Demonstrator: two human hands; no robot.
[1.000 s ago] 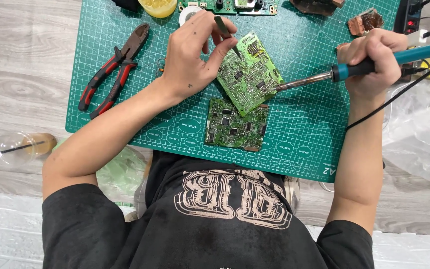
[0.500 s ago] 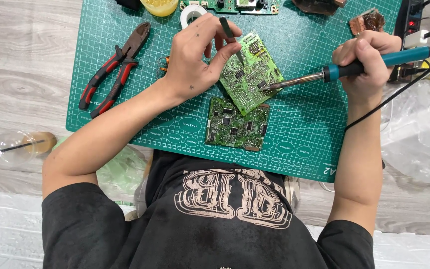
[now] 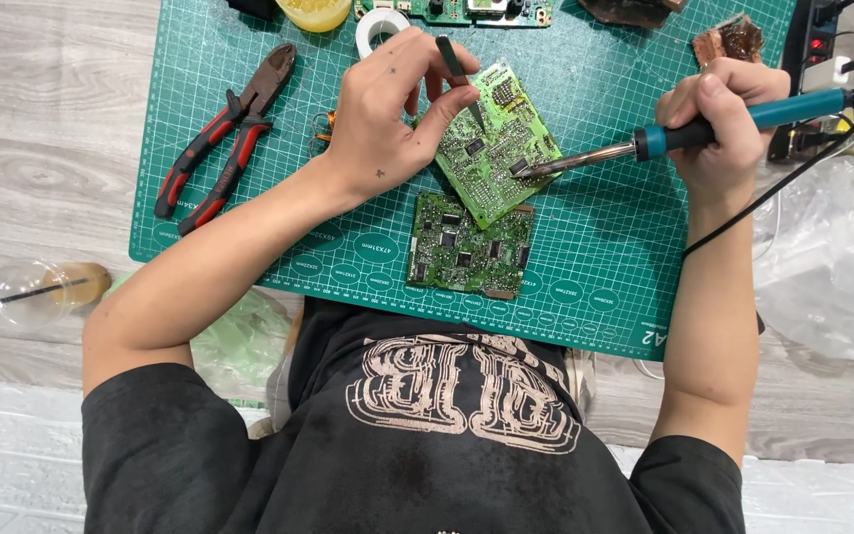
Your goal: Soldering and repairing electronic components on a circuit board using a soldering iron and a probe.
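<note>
Wooden counter [image 3: 42, 148], grey-toned, carrying all below. Green gridded cutting mat [image 3: 585, 267], spread across the counter's middle. Clear crumpled plastic sheeting [image 3: 832, 257], off the mat's right edge. Red-and-black cutting pliers [image 3: 224, 138], lying on the mat's left part, well apart from both hands. Bright green circuit board [image 3: 491, 148], tilted on the mat's centre, propped under the left hand. Darker green circuit board [image 3: 469, 247], flat on the mat just below the bright one, untouched. Left hand [image 3: 387, 124], resting on the bright board's left edge, grip pinched on slim dark tweezers [image 3: 462, 79] whose tips point down onto the board's upper part. Right hand [image 3: 728, 124], grip wrapped tight round the teal handle of a soldering iron [image 3: 644, 146], metal tip laid on the bright board's right side, black cord trailing down past the wrist. Clear round container [image 3: 27, 292] with a brownish object beside it, on the counter left of the mat. White tape roll [image 3: 380, 25], at the mat's top edge, near the left hand's fingers. Yellow tub [image 3: 318, 12], just left of the roll, partly cut off by the frame.
</note>
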